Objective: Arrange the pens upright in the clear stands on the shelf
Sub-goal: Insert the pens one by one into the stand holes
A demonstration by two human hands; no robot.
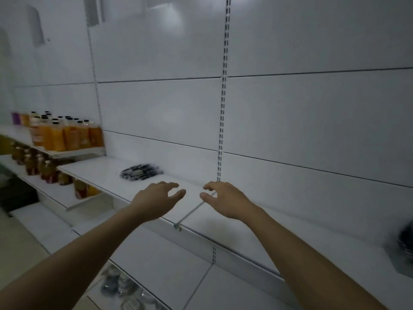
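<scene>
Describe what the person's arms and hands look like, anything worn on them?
Both forearms are bare as far as the picture shows: no sleeves reach into view. The left hand and right hand wear no gloves, and no watch, bracelet or ring shows on the wrists or fingers. No markings are visible.

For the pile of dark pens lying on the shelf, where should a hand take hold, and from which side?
Judging by this blurred view, the pens lie flat in a pile on the shelf, barrels roughly along it. The left hand, open and nearer, would best come from above and the front, pinching the barrels mid-length across their width.
</scene>
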